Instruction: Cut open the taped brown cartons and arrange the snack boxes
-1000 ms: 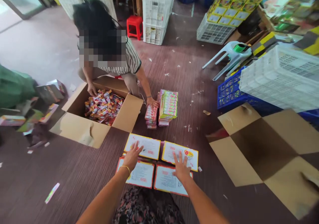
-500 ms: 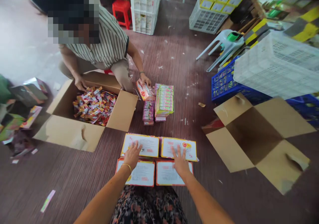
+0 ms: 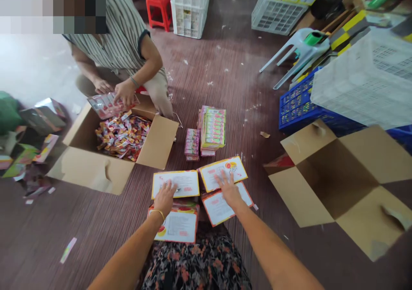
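Note:
In front of my lap stand several white-topped packets or boxes in two rows. My left hand point(image 3: 165, 197) lies with fingers spread on the far left white box point(image 3: 189, 183), which has a yellow edge. Nearer to me is the near left white box point(image 3: 180, 225), edged in red. My right hand point(image 3: 228, 189) rests, fingers apart, on the far right white box point(image 3: 236, 167). Partly under my right wrist is the near right white box point(image 3: 217, 206). Both right boxes sit at a slant to the left ones.
An open carton point(image 3: 93, 174) of small sachets point(image 3: 122, 135) stands at left, where a co-worker point(image 3: 119, 36) holds a printed pack point(image 3: 109, 105). Stacked small packs point(image 3: 214, 129) stand ahead. At right are an open carton point(image 3: 309, 204), a blue crate point(image 3: 298, 103) and a stool point(image 3: 301, 45).
The two right boxes have turned and shifted left and away under my right hand. A gap has opened between the left boxes. The co-worker has brought the printed pack over the carton.

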`<state>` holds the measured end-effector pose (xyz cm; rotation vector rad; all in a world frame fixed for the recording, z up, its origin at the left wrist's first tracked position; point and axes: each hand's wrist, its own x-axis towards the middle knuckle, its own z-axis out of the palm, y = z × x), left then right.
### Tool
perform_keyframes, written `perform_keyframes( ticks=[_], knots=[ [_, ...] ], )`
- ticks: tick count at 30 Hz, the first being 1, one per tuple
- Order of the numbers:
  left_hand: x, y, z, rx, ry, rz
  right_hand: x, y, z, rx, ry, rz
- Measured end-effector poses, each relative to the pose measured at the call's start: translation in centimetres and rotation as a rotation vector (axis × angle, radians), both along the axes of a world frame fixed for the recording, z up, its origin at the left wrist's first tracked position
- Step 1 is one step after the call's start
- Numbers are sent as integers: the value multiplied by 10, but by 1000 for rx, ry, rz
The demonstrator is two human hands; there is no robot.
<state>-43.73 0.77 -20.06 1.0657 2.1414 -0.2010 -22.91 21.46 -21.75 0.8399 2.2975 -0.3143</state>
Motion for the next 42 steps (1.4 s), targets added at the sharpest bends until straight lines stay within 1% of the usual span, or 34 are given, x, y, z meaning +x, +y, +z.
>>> perform_keyframes(
  ticks=[5, 10, 13, 17, 23, 28, 33, 37, 39, 41, 42],
  knots=[
    [2, 6, 4, -58, 25, 44, 0, -1, -3, 36, -6, 36],
    [-1, 14, 8, -94, 50, 63, 1, -1, 1, 63, 10, 70],
    [-4, 20, 9, -125, 72, 38, 0, 1, 2, 52, 32, 65],
    [-12, 30, 7, -148, 102, -2, 0, 3, -1, 78, 66, 43],
    [-31, 38, 7, -144, 115, -70, -3, 7, 0, 101, 87, 32],
    [-34, 43, 4, -121, 119, -126, -6, 9, 0, 114, 63, 15],
    [-30, 45, -1, -60, 95, -98, -1, 11, 1, 91, 47, 34],
    [-29, 33, -5, -2, 39, -61, 3, 3, 5, 109, 45, 46],
    [-27, 26, -9, 37, 11, -49, -6, -5, 7, 136, 86, 22],
    [-21, 23, -13, 60, 1, -32, -27, -15, 8, 150, 205, 21],
    [-17, 23, -14, 64, 1, -20, -41, -20, 6, 133, 289, 50]
  ],
)
